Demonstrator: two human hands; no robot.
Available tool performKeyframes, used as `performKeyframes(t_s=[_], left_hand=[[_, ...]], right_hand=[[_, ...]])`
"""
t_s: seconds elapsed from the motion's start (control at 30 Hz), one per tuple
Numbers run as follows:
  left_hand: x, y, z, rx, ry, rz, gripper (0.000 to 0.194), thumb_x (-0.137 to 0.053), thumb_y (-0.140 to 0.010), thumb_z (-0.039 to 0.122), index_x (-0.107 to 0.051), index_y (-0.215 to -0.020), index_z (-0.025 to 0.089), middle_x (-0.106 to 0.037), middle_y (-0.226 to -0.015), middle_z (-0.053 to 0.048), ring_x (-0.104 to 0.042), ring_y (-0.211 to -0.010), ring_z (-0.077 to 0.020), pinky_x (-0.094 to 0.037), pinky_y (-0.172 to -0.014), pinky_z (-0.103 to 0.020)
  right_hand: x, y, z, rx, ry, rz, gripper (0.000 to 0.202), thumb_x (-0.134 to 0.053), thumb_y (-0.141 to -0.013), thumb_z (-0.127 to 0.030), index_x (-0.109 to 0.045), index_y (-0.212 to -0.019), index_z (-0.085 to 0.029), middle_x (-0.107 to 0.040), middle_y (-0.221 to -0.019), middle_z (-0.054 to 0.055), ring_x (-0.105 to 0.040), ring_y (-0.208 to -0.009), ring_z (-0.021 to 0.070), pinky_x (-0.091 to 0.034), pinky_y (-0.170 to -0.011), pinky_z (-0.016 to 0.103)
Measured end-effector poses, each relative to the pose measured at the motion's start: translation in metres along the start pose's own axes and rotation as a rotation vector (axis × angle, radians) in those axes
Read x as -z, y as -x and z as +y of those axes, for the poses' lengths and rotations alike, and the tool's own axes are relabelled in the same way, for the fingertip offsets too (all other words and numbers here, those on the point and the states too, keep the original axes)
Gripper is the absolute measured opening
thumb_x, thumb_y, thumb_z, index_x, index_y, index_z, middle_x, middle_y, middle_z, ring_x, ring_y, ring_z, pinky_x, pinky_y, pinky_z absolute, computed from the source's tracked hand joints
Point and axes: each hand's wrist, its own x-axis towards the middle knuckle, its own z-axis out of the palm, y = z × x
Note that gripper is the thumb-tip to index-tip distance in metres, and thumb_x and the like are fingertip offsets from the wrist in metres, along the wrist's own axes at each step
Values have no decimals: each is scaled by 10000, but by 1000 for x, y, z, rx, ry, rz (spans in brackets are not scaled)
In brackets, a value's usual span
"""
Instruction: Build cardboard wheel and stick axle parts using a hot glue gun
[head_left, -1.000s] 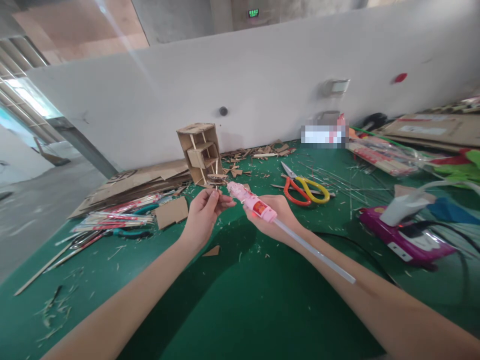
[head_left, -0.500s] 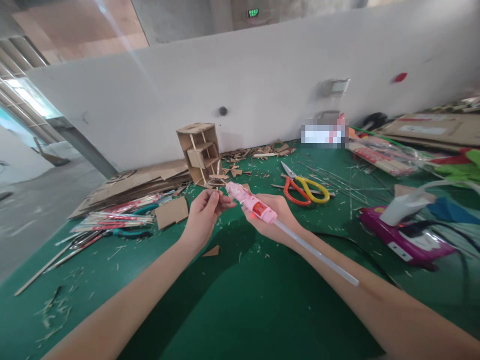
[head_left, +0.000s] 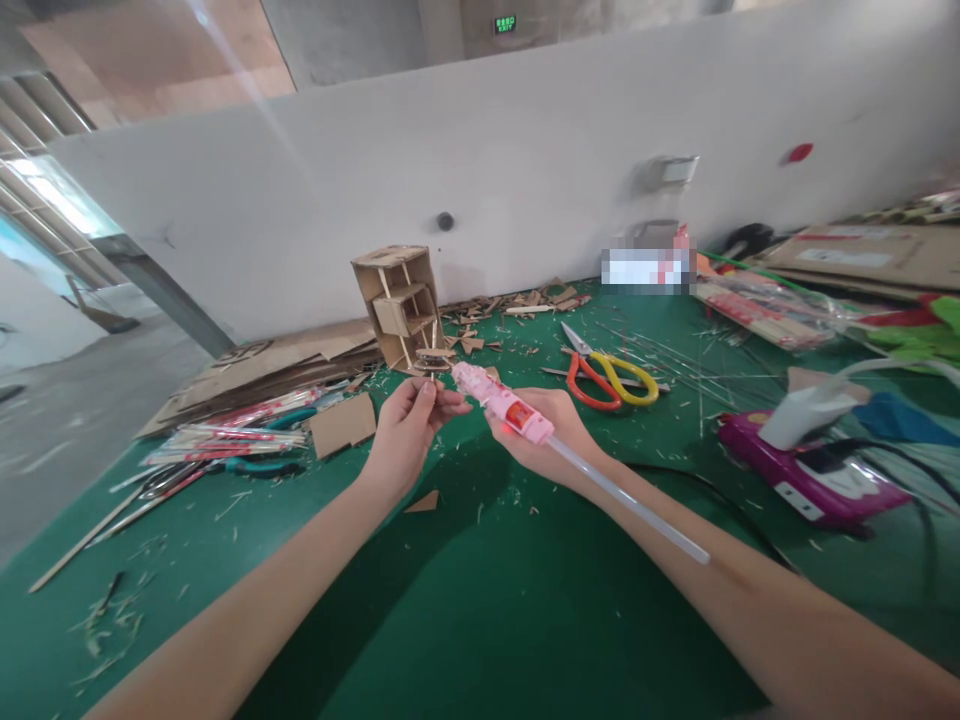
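Note:
My right hand (head_left: 544,435) is closed round a pink hot glue gun (head_left: 502,403), with a long translucent glue stick (head_left: 630,500) jutting from its rear toward me. The gun's nozzle points at a small cardboard piece with a thin stick (head_left: 433,358), which my left hand (head_left: 409,425) pinches between thumb and fingers. Whether the nozzle touches the piece I cannot tell. Just behind them an open cardboard frame (head_left: 396,305) with shelves and thin stick posts stands upright. Part of its lower right corner is hidden by the held piece.
Scissors (head_left: 611,378) with one orange and one yellow handle lie right of the glue gun. A purple power strip (head_left: 814,475) sits farther right. Packets of sticks (head_left: 232,435), pliers (head_left: 262,466) and flat cardboard (head_left: 285,365) lie left. Cardboard scraps (head_left: 525,303) line the wall.
The rear end of the glue stick has shifted slightly forward and left. Both hands and the held piece stay almost where they were.

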Motion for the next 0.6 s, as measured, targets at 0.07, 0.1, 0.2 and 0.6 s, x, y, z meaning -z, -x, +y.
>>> performKeyframes(t_s=[0.07, 0.1, 0.2, 0.6], left_hand=[[-1, 0, 1, 5, -4, 2, 181, -604, -844, 327, -567, -832, 150, -675, -766, -29, -669, -718, -132, -518, -804, -309], [-1, 0, 2, 8, -4, -1, 182, -603, -845, 329, -566, -835, 151, -679, -771, -32, -671, -722, -134, -517, -805, -311], [-1, 1, 3, 7, 0, -6, 177, -601, -847, 322, -560, -832, 151, -686, -766, -35, -672, -716, -134, -517, -804, -312], [0, 0, 1, 6, 18, 2, 163, -577, -863, 314, -563, -834, 154, -689, -755, -37, -674, -721, -138, -521, -808, -329]], right_hand=[[0, 0, 0, -6, 11, 2, 316, -567, -749, -166, -343, -527, -193, -363, -523, -50, -358, -470, 67, -285, -481, 225], [0, 0, 0, -9, 17, 5, 318, -567, -746, -165, -341, -523, -193, -363, -520, -50, -358, -468, 67, -284, -480, 225], [0, 0, 1, -21, 33, 12, 315, -570, -739, -165, -350, -515, -192, -368, -514, -50, -363, -466, 68, -286, -477, 225], [1, 1, 1, -61, 5, 3, 300, -575, -739, -167, -359, -533, -191, -386, -518, -48, -374, -469, 68, -293, -471, 224]])
